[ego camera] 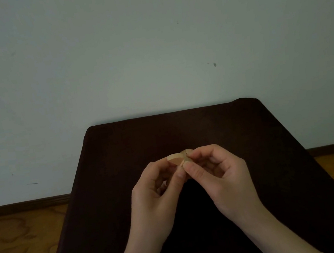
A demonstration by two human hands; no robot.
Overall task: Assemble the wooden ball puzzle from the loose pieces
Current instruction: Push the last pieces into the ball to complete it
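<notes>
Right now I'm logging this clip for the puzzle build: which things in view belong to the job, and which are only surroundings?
Part of the job:
- wooden puzzle pieces, pinched between both hands
- left hand
- right hand

Only surroundings:
- dark cloth-covered table
- pale wall
- wooden floor
- dark skirting board

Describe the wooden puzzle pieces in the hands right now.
The puzzle pieces look like pale, smooth wood: a curved, flat-faced segment on the left and a smaller rounded part on the right, meeting at a seam. They are held in the air above the dark cloth, pinched by the fingertips of the left hand and right hand. Fingers hide their lower parts.
</notes>
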